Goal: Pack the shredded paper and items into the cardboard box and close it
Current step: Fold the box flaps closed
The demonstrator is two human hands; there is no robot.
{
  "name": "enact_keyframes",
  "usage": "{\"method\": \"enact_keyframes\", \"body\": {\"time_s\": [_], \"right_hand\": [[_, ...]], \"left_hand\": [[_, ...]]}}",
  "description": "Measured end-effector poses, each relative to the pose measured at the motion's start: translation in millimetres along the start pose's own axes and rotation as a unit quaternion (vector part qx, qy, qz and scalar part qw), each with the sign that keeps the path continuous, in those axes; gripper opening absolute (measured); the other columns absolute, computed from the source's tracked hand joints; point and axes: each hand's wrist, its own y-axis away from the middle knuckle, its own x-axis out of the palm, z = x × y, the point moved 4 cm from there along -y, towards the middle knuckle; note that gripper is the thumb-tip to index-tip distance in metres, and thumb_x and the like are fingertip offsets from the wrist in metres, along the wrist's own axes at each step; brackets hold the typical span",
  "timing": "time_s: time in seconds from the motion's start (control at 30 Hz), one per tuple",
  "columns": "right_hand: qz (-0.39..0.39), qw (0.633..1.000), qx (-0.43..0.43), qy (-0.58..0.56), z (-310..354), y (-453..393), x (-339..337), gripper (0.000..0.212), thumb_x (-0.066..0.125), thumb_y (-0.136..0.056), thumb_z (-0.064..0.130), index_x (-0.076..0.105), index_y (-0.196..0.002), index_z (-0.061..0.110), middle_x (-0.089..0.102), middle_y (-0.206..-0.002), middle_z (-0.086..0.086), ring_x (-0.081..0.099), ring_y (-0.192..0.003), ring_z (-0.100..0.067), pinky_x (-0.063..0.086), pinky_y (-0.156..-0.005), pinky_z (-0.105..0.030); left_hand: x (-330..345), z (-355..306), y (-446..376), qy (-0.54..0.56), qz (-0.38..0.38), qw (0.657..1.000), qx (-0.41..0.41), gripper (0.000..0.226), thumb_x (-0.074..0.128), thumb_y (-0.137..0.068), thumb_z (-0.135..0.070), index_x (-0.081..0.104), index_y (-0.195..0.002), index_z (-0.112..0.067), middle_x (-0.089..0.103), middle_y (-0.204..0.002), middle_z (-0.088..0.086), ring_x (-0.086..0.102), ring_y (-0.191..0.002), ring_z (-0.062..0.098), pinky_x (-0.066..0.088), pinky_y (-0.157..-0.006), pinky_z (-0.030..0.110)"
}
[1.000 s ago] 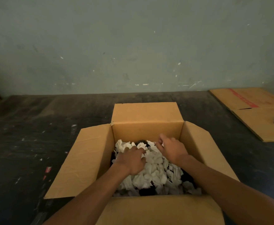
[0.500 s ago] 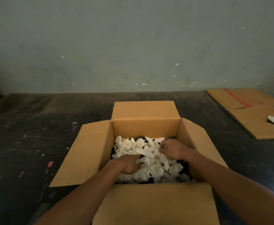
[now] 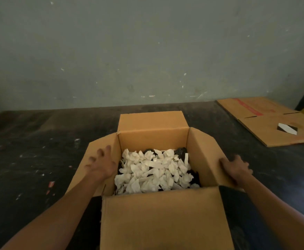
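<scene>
Dark floor (image 3: 30, 159): box (image 3: 153, 139), flat cardboard (image 3: 273, 121).

Cardboard box (image 3: 153, 141): plain tan-brown on all 4 flaps and inner walls. Shredded paper (image 3: 154, 171): off-white, with black items (image 3: 181, 151) showing at its 12 o'clock and 3 o'clock edges. Floor (image 3: 30, 150): near-black, flecked white. Wall (image 3: 147, 51): grey-green, speckled white. Flattened cardboard (image 3: 273, 123) at 2 o'clock: tan with 1 red stripe, bearing a white-and-black piece (image 3: 287, 129).

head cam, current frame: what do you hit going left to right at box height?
Red scrap on the floor → left hand over the left flap → shredded paper → right flap → right hand at its outer edge → flattened cardboard, far right.
</scene>
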Motion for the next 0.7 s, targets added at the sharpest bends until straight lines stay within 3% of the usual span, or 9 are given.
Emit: {"method": "enact_keyframes", "body": {"time_s": [0.1,0.17,0.23,0.43,0.7], "right_hand": [[0.089,0.984,0.090,-0.126,-22.3,10.3,9.8,0.051,0.059,-0.090,0.043,0.049,-0.125,0.007,0.057,-0.114,-0.021,0.058,-0.101,-0.037,0.044,-0.099,-0.055],[0.089,0.983,0.088,-0.134,-26.6,16.2,7.4,0.037,0.060,-0.091,0.038,0.057,-0.106,0.005,0.058,-0.100,-0.020,0.058,-0.092,-0.035,0.045,-0.097,-0.052],[0.082,0.984,0.079,-0.136,-26.6,19.3,3.0,0.032,0.061,-0.091,0.036,0.057,-0.098,0.005,0.057,-0.099,-0.019,0.056,-0.088,-0.034,0.046,-0.092,-0.049],[-0.001,0.998,0.011,-0.065,-6.0,24.6,-28.5,0.046,0.061,-0.091,0.037,0.049,-0.121,0.004,0.055,-0.091,-0.013,0.057,-0.080,-0.029,0.050,-0.078,-0.045],[-0.070,0.977,-0.164,0.120,60.9,64.1,-89.7,0.043,0.059,-0.087,0.018,0.044,-0.126,0.016,0.056,-0.107,-0.011,0.057,-0.094,-0.031,0.050,-0.084,-0.051]], "left_hand": [[13.2,2.2,-9.1,0.045,0.008,0.999,0.011,0.080,0.045,-0.097,-0.029,-0.011,-0.154,-0.026,0.001,-0.165,0.011,0.015,-0.146,0.043,0.020,-0.116,0.060],[13.8,1.1,-10.5,0.053,0.005,0.998,0.016,0.080,0.045,-0.098,-0.030,-0.012,-0.154,-0.025,0.003,-0.164,0.012,0.018,-0.146,0.044,0.023,-0.116,0.060],[14.4,2.1,-11.0,0.076,0.016,0.997,0.025,0.081,0.046,-0.098,-0.032,-0.012,-0.154,-0.026,0.003,-0.164,0.012,0.021,-0.144,0.044,0.026,-0.114,0.061],[17.0,4.8,-14.8,0.094,0.008,0.995,0.034,0.076,0.041,-0.099,-0.030,-0.010,-0.155,-0.027,0.006,-0.164,0.010,0.025,-0.143,0.045,0.028,-0.112,0.063],[15.4,6.7,-12.4,0.139,-0.015,0.989,0.042,0.071,0.042,-0.099,-0.028,-0.001,-0.156,-0.027,0.016,-0.162,0.013,0.033,-0.139,0.043,0.033,-0.110,0.061]]}}
